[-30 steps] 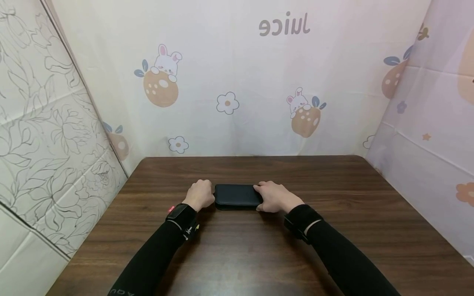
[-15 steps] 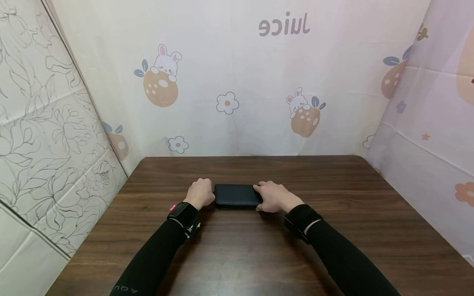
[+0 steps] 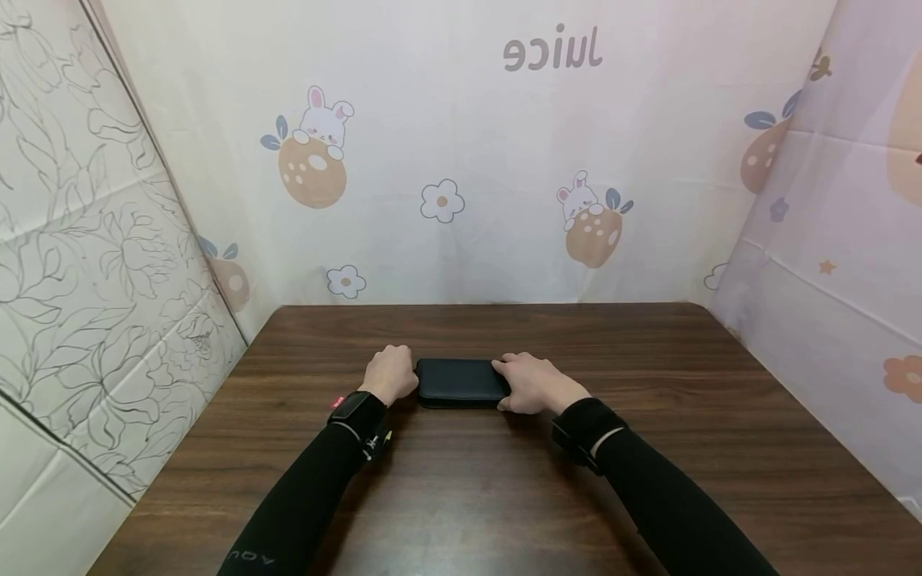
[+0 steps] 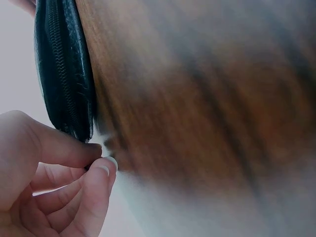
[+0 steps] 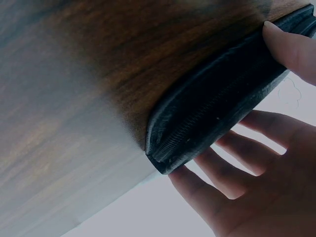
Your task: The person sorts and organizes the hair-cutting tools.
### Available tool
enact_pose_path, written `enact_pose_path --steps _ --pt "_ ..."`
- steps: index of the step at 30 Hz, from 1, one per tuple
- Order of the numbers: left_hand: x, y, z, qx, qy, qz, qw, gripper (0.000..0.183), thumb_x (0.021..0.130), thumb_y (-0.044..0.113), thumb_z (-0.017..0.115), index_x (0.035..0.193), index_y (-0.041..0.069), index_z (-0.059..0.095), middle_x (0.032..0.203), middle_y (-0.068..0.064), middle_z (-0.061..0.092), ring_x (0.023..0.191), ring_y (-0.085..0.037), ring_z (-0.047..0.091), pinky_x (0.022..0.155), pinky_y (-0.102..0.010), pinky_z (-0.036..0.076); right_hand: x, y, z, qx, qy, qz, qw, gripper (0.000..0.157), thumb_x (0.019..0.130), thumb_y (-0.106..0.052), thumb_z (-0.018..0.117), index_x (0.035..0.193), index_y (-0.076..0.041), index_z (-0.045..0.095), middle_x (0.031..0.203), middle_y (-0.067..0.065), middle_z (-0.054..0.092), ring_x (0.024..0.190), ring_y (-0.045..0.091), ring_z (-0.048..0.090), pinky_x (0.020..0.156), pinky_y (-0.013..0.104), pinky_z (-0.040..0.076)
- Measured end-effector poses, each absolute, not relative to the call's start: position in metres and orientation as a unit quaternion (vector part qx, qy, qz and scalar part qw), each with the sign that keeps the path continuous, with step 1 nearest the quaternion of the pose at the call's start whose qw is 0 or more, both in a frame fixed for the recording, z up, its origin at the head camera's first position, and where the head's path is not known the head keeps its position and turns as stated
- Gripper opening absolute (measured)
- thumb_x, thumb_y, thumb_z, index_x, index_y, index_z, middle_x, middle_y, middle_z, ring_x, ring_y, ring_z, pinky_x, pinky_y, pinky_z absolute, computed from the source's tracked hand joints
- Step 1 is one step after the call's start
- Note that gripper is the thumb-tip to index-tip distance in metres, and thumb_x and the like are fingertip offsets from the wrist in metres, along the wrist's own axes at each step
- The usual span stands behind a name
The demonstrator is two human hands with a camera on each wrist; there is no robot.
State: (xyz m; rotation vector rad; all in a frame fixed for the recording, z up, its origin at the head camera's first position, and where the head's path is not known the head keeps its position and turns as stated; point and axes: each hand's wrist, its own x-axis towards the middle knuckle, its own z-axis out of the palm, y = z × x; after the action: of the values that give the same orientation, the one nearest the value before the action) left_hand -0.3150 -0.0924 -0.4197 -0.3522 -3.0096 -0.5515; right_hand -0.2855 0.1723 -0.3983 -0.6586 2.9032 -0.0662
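A black zip-around wallet lies on the brown wooden table, its long side across my view. At its left end, my left hand pinches the zipper pull between thumb and fingers; in the left wrist view only a dark sliver of the pull shows. The closed zipper teeth run along the wallet's edge there. My right hand grips the wallet's right end. In the right wrist view its thumb is on one side of the wallet and its fingers on the other.
A white curtain printed with rabbits and fruit hangs behind the table's far edge. Flower-patterned panels stand at the left, and another printed curtain hangs at the right. Black bands circle both wrists.
My left hand has shifted very slightly forward, away from me, at the wallet's left end. The wallet and my right hand stay practically where they were.
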Motion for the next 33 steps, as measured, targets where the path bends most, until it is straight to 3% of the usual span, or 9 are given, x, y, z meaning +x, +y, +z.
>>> enact_pose_path --steps 5,14,23,29,33 --pt "-0.3168 -0.0916 -0.4173 -0.104 -0.978 -0.181 0.024 0.037 0.090 -0.004 0.058 0.062 0.013 0.042 0.059 -0.005 0.041 0.057 -0.022 0.042 0.059 -0.036 0.035 -0.2859 0.1715 -0.3976 -0.218 0.972 -0.018 0.083 0.075 0.092 -0.034 0.075 0.154 -0.005 0.044 0.156 0.019 0.041 0.140 0.039 0.043 0.103 0.057 0.045" --pt "-0.3205 -0.0900 -0.4187 -0.090 -0.980 -0.176 0.025 0.018 0.090 -0.002 0.060 0.074 0.007 0.062 0.071 -0.010 0.058 0.065 -0.026 0.054 0.061 -0.036 0.040 -0.2864 0.1713 -0.3988 -0.218 0.972 -0.020 0.083 0.075 0.092 -0.034 0.075 0.154 -0.006 0.044 0.155 0.019 0.042 0.140 0.039 0.043 0.103 0.057 0.045" --pt "-0.3236 -0.0898 -0.4193 -0.084 -0.981 -0.175 0.027 0.011 0.091 0.001 0.063 0.081 0.005 0.065 0.081 -0.013 0.063 0.067 -0.026 0.058 0.061 -0.036 0.042 -0.2874 0.1727 -0.3996 -0.220 0.972 -0.021 0.081 0.074 0.093 -0.034 0.075 0.154 -0.006 0.044 0.156 0.019 0.040 0.141 0.039 0.041 0.104 0.057 0.043" --pt "-0.3235 -0.0898 -0.4183 -0.082 -0.978 -0.191 0.021 0.006 0.092 0.001 0.062 0.095 0.001 0.067 0.089 -0.017 0.065 0.069 -0.028 0.057 0.062 -0.037 0.041 -0.2865 0.1731 -0.3981 -0.222 0.972 -0.018 0.081 0.074 0.093 -0.034 0.074 0.154 -0.007 0.044 0.156 0.019 0.040 0.141 0.040 0.041 0.104 0.059 0.043" --pt "-0.3247 -0.0899 -0.4194 -0.079 -0.979 -0.188 0.023 0.005 0.091 0.003 0.062 0.093 0.002 0.067 0.090 -0.017 0.065 0.070 -0.028 0.057 0.062 -0.037 0.041 -0.2868 0.1728 -0.3988 -0.222 0.972 -0.013 0.082 0.073 0.094 -0.035 0.074 0.155 -0.007 0.043 0.157 0.019 0.040 0.142 0.039 0.040 0.104 0.058 0.043"
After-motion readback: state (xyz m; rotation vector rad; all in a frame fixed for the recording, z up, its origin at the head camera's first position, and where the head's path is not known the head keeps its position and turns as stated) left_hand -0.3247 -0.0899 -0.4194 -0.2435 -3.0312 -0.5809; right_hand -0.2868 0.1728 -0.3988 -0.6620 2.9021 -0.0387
